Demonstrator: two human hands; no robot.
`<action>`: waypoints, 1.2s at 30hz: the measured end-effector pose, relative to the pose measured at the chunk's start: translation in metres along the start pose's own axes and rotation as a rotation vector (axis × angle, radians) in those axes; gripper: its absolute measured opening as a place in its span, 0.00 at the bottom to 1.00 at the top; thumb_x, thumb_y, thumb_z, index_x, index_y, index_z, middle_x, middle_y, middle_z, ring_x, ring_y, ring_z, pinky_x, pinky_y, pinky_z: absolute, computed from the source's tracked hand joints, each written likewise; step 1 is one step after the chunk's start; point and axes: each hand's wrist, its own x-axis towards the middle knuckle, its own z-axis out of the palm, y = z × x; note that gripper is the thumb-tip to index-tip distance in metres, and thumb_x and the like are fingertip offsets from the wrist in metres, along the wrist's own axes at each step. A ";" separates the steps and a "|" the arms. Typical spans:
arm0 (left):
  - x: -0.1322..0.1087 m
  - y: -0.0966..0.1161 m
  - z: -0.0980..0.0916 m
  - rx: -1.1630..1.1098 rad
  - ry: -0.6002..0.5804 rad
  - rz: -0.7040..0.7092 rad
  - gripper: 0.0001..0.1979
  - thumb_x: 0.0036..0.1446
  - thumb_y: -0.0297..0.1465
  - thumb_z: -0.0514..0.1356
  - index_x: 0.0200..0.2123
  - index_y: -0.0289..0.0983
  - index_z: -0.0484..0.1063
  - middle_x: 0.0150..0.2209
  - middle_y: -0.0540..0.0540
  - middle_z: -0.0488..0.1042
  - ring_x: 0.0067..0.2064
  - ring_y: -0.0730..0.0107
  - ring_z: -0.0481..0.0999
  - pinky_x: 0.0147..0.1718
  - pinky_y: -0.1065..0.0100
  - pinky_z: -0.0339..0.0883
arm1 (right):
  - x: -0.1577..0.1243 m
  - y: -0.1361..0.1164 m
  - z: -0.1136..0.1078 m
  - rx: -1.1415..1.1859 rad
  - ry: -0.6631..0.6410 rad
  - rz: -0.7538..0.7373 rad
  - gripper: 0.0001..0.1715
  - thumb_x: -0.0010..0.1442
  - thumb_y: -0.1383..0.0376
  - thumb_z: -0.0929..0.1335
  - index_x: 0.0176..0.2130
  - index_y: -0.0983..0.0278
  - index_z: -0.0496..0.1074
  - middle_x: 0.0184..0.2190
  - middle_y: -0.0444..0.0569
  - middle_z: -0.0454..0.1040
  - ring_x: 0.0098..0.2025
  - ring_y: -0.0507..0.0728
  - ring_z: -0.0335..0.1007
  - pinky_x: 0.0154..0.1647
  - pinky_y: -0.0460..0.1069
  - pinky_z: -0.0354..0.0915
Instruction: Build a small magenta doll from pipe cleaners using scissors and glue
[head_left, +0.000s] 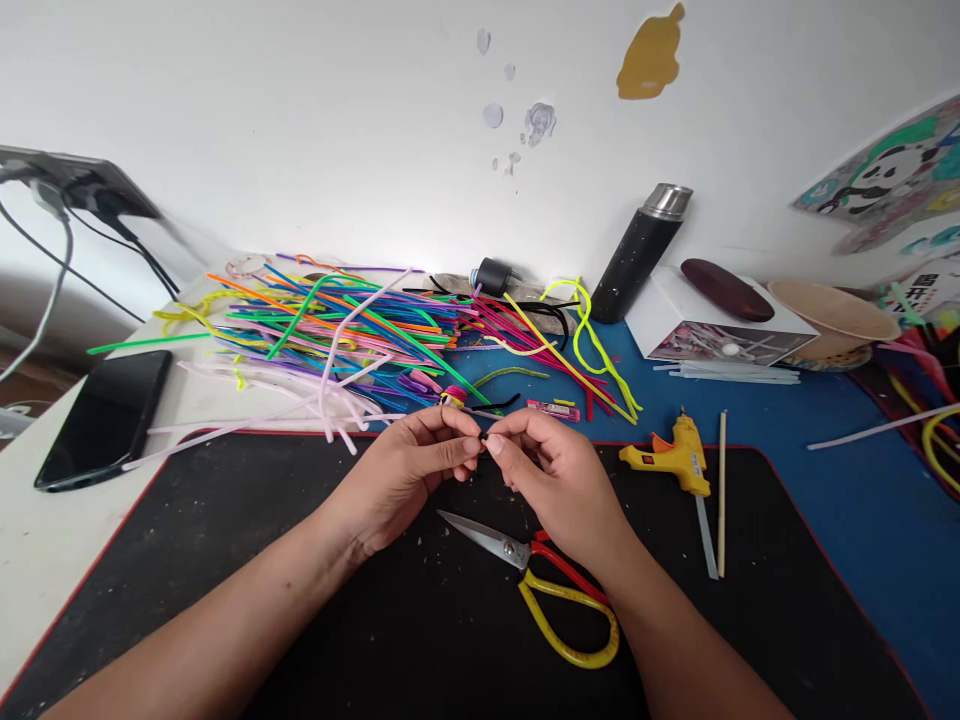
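Note:
My left hand and my right hand meet above the black mat, thumbs and forefingers pinched together. Between the fingertips shows a small black piece, apparently a bit of pipe cleaner, mostly covered by the fingers. Just beneath the hands lie scissors with red and yellow handles, the blades pointing left. Behind the fingers are a small pink and yellow coiled piece and a short black pipe cleaner.
Many coloured pipe cleaners are heaped at the back left, beside a phone. To the right lie a yellow glue gun and a thin stick. A black thermos and a white box stand near the wall.

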 end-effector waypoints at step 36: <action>-0.003 -0.001 0.001 -0.009 -0.081 -0.040 0.15 0.49 0.27 0.81 0.38 0.35 0.82 0.32 0.50 0.79 0.31 0.76 0.77 0.30 0.76 0.71 | -0.001 -0.001 0.001 0.011 0.013 -0.036 0.10 0.69 0.58 0.71 0.39 0.62 0.77 0.26 0.42 0.71 0.28 0.53 0.66 0.29 0.48 0.63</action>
